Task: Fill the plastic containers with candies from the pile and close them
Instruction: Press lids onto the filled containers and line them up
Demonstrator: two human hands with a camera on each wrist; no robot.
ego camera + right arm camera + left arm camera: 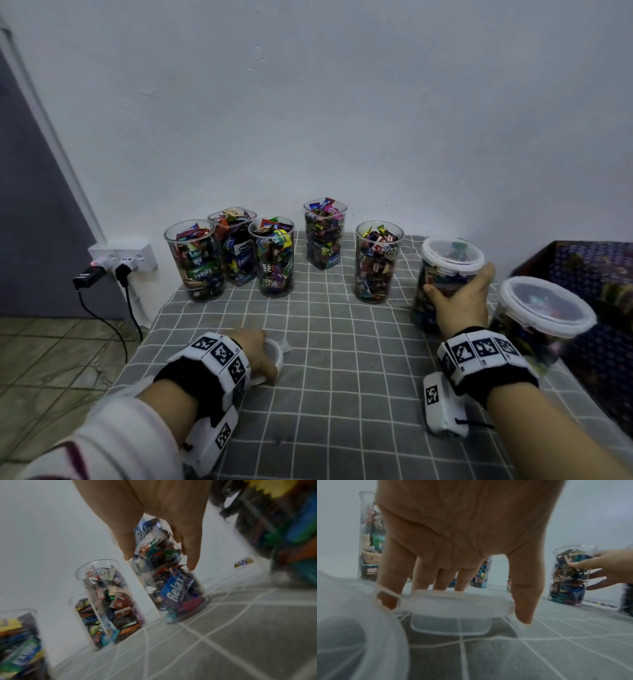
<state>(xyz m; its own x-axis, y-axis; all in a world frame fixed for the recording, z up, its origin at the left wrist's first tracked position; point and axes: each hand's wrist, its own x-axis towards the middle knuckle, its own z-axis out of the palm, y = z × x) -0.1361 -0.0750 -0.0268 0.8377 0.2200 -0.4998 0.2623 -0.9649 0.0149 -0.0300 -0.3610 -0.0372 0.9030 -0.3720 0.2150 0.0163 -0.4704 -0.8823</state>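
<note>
Head view: left hand (pixel 255 349) fingers curled on lid (pixel 274 356), near-left on cloth; right hand (pixel 460 301) gripping lidded container (pixel 448 270), far right.

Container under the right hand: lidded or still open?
Lidded. A white lid sits across the top of the container, and the right hand is on its side below the rim.

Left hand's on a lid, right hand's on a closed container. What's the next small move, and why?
Probably lift the lid that the left hand grips and carry it to the nearest open container. Five filled containers at the back have no lids, while the closed container in the right hand already has one.
</note>
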